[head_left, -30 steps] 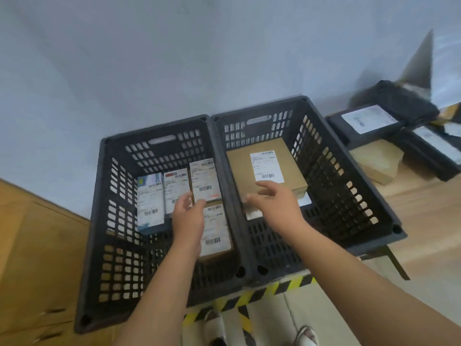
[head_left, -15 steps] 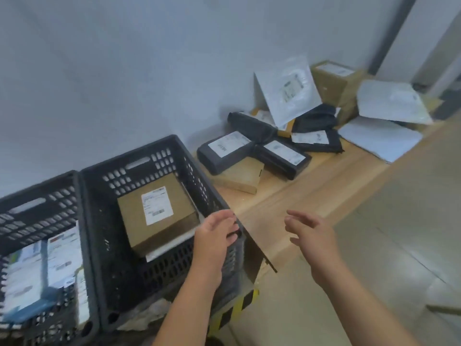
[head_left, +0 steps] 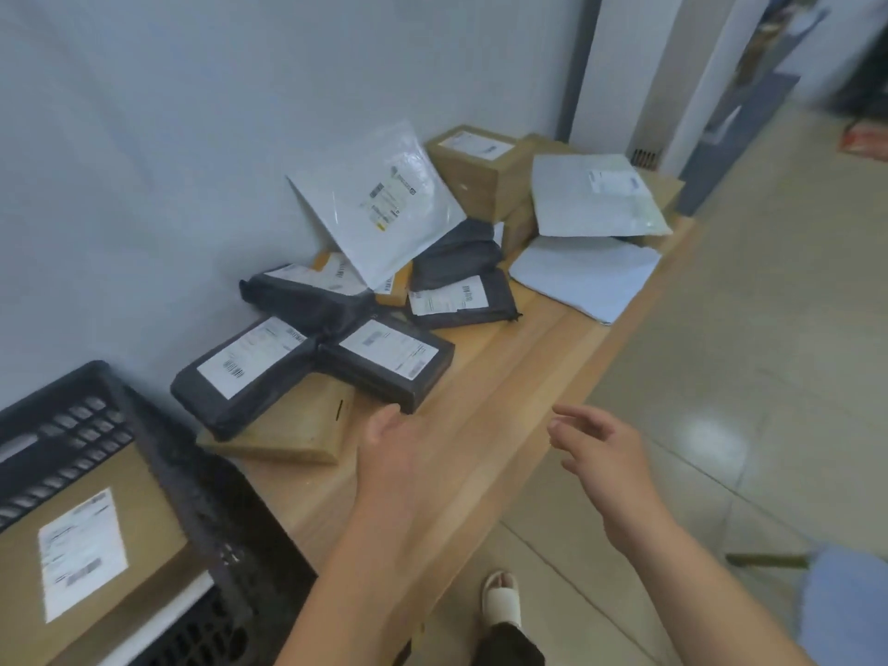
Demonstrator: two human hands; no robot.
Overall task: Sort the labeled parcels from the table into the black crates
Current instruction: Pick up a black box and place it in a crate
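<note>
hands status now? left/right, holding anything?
Left hand: open, holding nothing, close to the corner of a black parcel.
Right hand: open, fingers spread, holding nothing.

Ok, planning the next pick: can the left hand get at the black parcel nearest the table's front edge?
Probably yes. The open left hand sits right at the near corner of the black parcel, with nothing between them or stacked on top.

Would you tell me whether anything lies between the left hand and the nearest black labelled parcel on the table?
Nothing visible does: the left hand is right by the near corner of the black plastic-wrapped parcel; the flat brown cardboard parcel lies aside.
</note>
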